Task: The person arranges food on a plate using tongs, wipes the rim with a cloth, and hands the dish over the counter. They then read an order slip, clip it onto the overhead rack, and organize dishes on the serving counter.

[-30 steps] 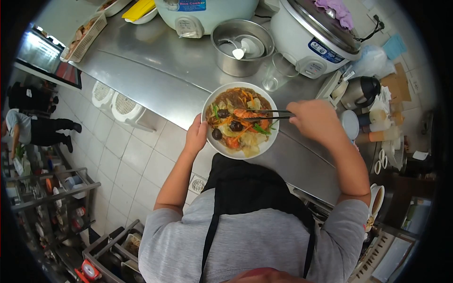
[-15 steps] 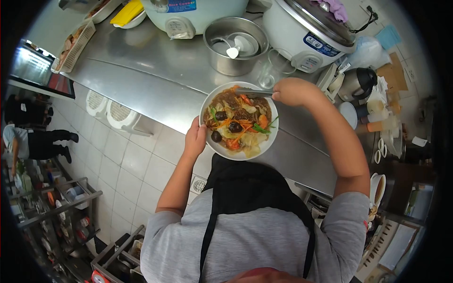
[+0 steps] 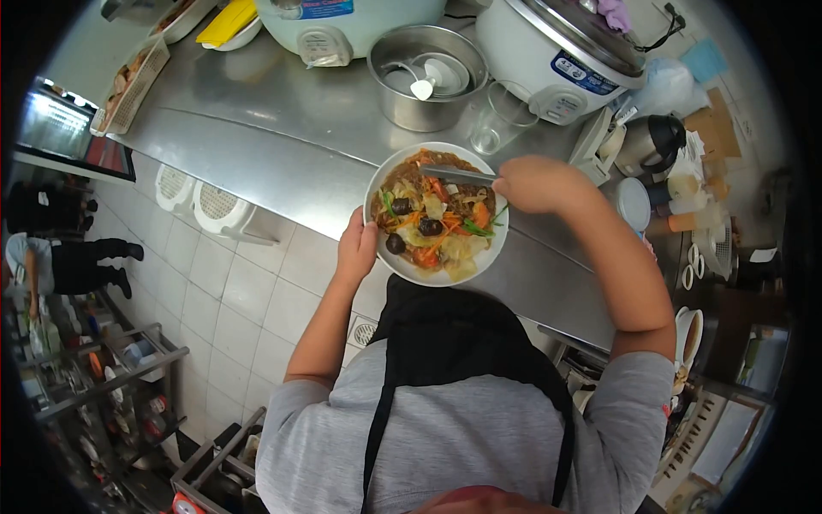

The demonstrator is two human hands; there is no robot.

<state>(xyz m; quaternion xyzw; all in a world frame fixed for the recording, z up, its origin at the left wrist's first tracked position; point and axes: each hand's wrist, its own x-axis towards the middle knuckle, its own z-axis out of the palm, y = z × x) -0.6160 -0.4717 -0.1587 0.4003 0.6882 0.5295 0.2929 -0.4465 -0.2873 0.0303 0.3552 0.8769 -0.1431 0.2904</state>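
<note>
Right fingers [image 3: 506, 182], arm [image 3: 629, 265] bent, grip tongs [image 3: 460, 176] over food [image 3: 431, 226]; left fingers [image 3: 356, 230] clasp the plate [image 3: 490, 256].

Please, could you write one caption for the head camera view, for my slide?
Left hand holding a white plate of cooked food, right hand holding tongs over it.

The left forearm [image 3: 318, 330] is stretched forward and slanted inward, with its wrist kept nearly straight and the left hand [image 3: 355, 246] closed in a pinch, its thumb laid uppermost and its fingers mostly hidden from view. The right arm [image 3: 629, 274] is bent sharply at the elbow and angled across toward the midline, the right hand [image 3: 538, 182] being carried farther forward than the left. Its back is turned upward and its fingers appear to be curled tightly inward, though their undersides cannot be seen.
</note>
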